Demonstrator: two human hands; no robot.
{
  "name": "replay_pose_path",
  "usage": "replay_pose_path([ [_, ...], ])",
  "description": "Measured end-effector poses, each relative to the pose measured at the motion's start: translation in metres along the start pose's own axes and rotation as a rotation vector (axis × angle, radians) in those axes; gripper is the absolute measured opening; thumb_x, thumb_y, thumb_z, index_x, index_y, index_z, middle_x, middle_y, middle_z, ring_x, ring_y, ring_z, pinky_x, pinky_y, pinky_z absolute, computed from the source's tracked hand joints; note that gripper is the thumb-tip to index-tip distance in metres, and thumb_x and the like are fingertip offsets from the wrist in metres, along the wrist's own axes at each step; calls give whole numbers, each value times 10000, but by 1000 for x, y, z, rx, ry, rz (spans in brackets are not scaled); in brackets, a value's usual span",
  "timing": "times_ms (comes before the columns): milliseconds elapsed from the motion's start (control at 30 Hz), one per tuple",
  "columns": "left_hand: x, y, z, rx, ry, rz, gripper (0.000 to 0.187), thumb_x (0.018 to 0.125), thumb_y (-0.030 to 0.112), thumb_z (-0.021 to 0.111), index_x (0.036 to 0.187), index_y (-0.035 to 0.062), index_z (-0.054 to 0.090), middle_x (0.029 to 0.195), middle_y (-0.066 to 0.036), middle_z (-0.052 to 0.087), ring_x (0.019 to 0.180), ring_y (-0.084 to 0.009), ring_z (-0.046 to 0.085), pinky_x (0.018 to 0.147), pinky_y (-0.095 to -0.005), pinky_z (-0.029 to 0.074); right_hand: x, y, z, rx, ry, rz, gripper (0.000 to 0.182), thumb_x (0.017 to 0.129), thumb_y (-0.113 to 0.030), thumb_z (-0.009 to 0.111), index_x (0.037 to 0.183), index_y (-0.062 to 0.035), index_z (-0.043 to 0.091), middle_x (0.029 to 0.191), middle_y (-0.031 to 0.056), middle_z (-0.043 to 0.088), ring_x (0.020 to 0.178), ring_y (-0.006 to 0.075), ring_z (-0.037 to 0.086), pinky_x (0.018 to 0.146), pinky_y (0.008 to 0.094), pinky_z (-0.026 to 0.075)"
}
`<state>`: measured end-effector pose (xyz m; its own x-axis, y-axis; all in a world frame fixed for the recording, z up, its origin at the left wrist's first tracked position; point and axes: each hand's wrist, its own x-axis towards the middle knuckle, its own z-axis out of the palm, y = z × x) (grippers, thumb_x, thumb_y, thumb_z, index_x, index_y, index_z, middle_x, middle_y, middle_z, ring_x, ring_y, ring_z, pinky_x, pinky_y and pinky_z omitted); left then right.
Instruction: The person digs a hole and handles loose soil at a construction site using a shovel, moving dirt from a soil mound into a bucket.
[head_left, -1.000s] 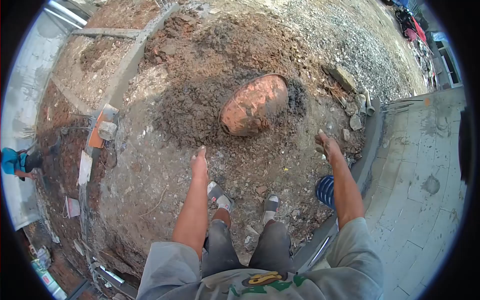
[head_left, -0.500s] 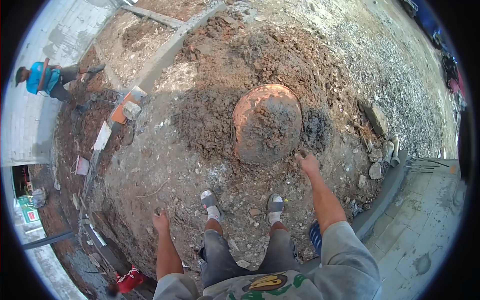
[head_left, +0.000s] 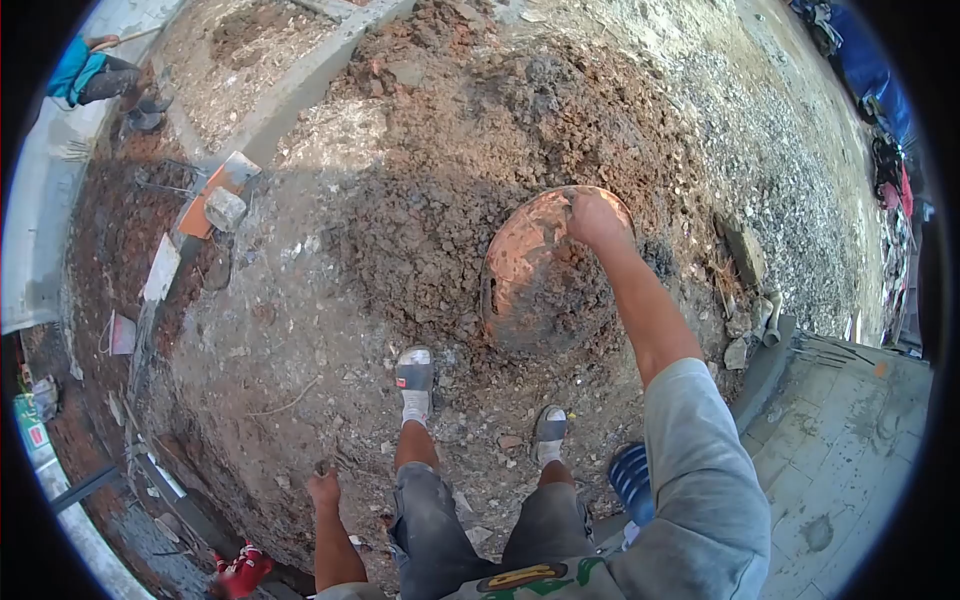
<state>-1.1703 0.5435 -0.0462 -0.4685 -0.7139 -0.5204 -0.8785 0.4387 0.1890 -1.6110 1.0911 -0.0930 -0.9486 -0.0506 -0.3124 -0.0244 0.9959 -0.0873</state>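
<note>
A round orange tub [head_left: 515, 262] with wet brown mud in it lies on the ground ahead of my feet. My right hand [head_left: 596, 218] reaches across it, at its upper rim; what the fingers hold, if anything, is hidden. Low on the left, my left hand [head_left: 323, 487] hangs over the dirt, away from the tub, its fingers curled. Lumpy mud [head_left: 420, 240] surrounds the tub on its left and far sides.
A person in blue [head_left: 85, 78] is at the upper left. An orange block and a stone [head_left: 225, 209] lie on the left. Rocks [head_left: 742, 250] and a pipe are right of the mud. A red-clothed person [head_left: 243, 572] shows at the lower left.
My right hand has moved from beside the tub's near right edge up to its far rim. My left foot has stepped forward. The view has shifted, and my left hand appears lower.
</note>
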Motion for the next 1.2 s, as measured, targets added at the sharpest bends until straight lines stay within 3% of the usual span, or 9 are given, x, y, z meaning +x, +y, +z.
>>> replay_pose_path([
  [33,14,10,-5,-80,-81,37,303,712,177,580,910,-52,557,848,-187,596,818,-284,575,719,-353,424,25,8,31,-98,74,-169,243,710,-139,498,905,-19,580,939,172,581,886,280,559,790,354,428],
  [233,121,-9,-13,-83,-73,102,272,734,185,567,921,-13,563,833,-141,603,785,-235,575,698,-336,422,78,-32,14,-344,-459,140,293,748,-195,476,989,-55,566,1084,100,537,1048,235,472,893,383,357],
  [333,153,2,-24,-21,-120,29,274,736,187,567,935,-1,565,844,-125,600,788,-230,564,718,-328,415,74,-41,7,-379,-456,117,344,751,-270,514,1024,-62,544,1091,83,527,1069,229,445,937,406,308],
  [500,165,89,-56,-75,-216,-46,281,745,184,558,945,-13,561,877,-117,599,812,-217,557,740,-323,407,-27,-62,-53,-357,-251,-100,354,707,-265,580,1008,-86,527,963,56,517,1031,197,420,971,428,227],
  [567,186,81,-49,-173,-265,148,269,751,175,558,939,-18,565,876,-115,596,827,-212,552,757,-321,399,-80,-69,-77,-353,-234,-185,314,673,-214,589,958,-90,539,879,54,516,957,209,447,945,418,256],
  [767,126,169,-88,-190,-312,150,348,770,193,548,1035,-28,512,1005,-123,551,932,-215,508,820,-306,362,-218,-72,-86,-360,-589,-292,255,674,-188,554,913,-100,559,866,34,532,919,208,455,928,411,253],
  [967,94,99,-96,-236,-210,184,364,778,208,544,1044,-37,501,1033,-125,534,932,-230,500,826,-316,360,-323,-52,-51,-460,-962,-317,196,705,-184,507,872,-128,591,891,24,570,932,168,460,867,354,281],
  [1067,54,77,-117,-284,-203,-83,392,775,212,551,1050,-59,484,1056,-140,522,951,-235,493,831,-320,358,-383,-36,-19,-351,-715,-325,181,684,-174,511,837,-117,588,855,47,562,888,188,474,816,348,300],
  [1200,-2,15,-117,-336,-138,108,445,767,224,559,1065,-89,455,1061,-162,516,959,-244,492,833,-319,359,-426,-35,-12,-319,-593,-235,172,704,-158,505,852,-130,587,857,42,557,899,183,473,831,357,294],
])
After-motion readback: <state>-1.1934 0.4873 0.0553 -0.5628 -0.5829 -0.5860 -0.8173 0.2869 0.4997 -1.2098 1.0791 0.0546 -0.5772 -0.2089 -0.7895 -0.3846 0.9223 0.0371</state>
